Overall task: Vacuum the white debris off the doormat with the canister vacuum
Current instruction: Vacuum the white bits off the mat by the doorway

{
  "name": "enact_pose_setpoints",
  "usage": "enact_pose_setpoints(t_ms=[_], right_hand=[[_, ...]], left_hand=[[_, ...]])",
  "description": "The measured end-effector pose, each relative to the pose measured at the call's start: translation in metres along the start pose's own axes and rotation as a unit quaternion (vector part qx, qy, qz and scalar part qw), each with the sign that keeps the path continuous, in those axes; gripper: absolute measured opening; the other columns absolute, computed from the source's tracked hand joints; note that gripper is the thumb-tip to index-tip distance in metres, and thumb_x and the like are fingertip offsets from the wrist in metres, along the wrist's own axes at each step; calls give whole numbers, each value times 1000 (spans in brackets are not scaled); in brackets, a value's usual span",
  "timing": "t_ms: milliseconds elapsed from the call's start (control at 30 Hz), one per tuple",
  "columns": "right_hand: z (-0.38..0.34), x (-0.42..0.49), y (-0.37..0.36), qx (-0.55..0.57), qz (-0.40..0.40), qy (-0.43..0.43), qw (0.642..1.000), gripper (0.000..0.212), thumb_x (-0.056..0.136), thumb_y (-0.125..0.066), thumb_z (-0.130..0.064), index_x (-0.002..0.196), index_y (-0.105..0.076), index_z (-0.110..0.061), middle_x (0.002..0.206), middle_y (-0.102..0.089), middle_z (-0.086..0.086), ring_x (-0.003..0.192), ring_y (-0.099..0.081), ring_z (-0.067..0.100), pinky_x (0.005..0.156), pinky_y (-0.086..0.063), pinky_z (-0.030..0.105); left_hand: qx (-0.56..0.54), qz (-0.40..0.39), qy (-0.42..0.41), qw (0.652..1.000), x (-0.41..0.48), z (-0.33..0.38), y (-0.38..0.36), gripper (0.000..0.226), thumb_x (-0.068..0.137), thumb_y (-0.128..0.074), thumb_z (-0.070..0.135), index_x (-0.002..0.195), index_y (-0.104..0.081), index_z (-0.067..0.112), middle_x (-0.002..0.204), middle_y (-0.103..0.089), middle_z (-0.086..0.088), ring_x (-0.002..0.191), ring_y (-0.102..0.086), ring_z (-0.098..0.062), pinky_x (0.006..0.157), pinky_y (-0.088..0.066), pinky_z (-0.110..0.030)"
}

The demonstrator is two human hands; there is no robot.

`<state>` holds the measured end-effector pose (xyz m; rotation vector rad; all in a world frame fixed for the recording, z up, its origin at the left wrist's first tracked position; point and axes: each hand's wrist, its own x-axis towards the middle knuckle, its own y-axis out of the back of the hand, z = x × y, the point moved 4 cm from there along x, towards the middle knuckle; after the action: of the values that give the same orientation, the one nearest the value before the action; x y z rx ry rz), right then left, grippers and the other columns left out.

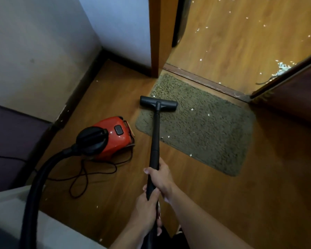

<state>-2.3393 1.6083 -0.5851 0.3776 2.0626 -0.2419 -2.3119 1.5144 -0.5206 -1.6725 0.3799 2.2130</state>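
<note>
Right grip point(162, 178) and left grip point(147, 203) are both clasping the wand point(155, 137); floor head point(158, 103) is sitting on the doormat point(214, 141), far-left part; white debris point(208, 115) is lying mid-doormat and along its near edge; judging job partway; canister vacuum point(113, 135) is standing left of the doormat.

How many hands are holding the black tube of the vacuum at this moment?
2. The right hand grips the tube farther toward the nozzle; the left hand grips it just behind, nearer the body.
</note>
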Motion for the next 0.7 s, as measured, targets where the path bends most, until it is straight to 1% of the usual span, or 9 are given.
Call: enact_pose_setpoints(t_ms=[100, 167, 200, 267, 300, 433, 533, 600, 700], right_hand=[[-14, 17, 1, 3, 10, 0, 1000, 30, 86, -68, -18, 108, -52, -30, 107, -62, 15, 69, -69, 45, 72, -62, 56], [-19, 25, 0, -2, 11, -5, 1000, 33, 86, -69, -19, 114, -52, -27, 107, -62, 12, 70, -71, 42, 71, -63, 52], [-20, 29, -1, -8, 14, -5, 1000, 34, 85, -69, -21, 113, -53, -30, 106, -62, 11, 72, -71, 41, 72, -63, 52], [-24, 38, -2, -28, 26, 3, 999, 33, 78, -70, -27, 105, -56, -39, 105, -64, 8, 82, -72, 42, 75, -62, 56], [-26, 42, -3, -29, 30, 4, 999, 31, 76, -69, -28, 100, -56, -43, 104, -64, 7, 82, -73, 42, 75, -62, 57], [-39, 49, -3, -25, 37, 21, 999, 27, 83, -68, -25, 105, -54, -35, 104, -65, 10, 74, -73, 38, 72, -63, 55], [-47, 48, 0, 6, 28, 34, 999, 23, 92, -64, -15, 101, -50, -32, 105, -63, 15, 54, -67, 32, 60, -63, 45], [-52, 49, 0, 14, 26, 36, 999, 24, 93, -64, -14, 104, -51, -31, 105, -62, 15, 50, -65, 31, 55, -60, 41], [-58, 60, 0, 18, 33, 37, 999, 22, 92, -65, -13, 105, -53, -27, 104, -60, 15, 50, -65, 32, 55, -60, 41]], left_hand=[[2, 7, -4, 1000, 16, 13, 3, 29, 104, -45, 38, 128, -45, 21, 70, -52, -10, 37, -47, -18, 40, -42, -28], [4, 5, -2, 1000, 24, 19, 5, 37, 104, -45, 40, 138, -40, 25, 76, -53, -11, 38, -49, -17, 41, -43, -28], [3, 4, -2, 1000, 26, 22, 6, 40, 103, -45, 41, 141, -38, 28, 77, -53, -11, 38, -49, -17, 41, -44, -28], [-6, 3, -1, 1000, 29, 28, 8, 44, 103, -45, 42, 145, -34, 33, 78, -53, -11, 40, -50, -16, 42, -45, -28], [-9, 4, -2, 1000, 31, 31, 9, 46, 103, -46, 42, 146, -33, 34, 78, -54, -11, 40, -51, -16, 42, -45, -27], [-17, 9, -19, 1000, 41, 44, 12, 45, 103, -46, 40, 146, -34, 34, 80, -55, -12, 42, -51, -18, 43, -44, -28], [2, 15, -29, 999, 42, 50, 13, 45, 104, -44, 40, 146, -35, 28, 83, -55, -12, 42, -51, -17, 41, -44, -27], [10, 16, -32, 999, 42, 53, 14, 45, 104, -43, 41, 146, -36, 26, 84, -55, -12, 42, -52, -16, 41, -44, -26], [2, 11, -29, 1000, 47, 62, 14, 33, 103, -44, 41, 131, -47, 23, 84, -55, -11, 43, -51, -16, 42, -44, -26]])
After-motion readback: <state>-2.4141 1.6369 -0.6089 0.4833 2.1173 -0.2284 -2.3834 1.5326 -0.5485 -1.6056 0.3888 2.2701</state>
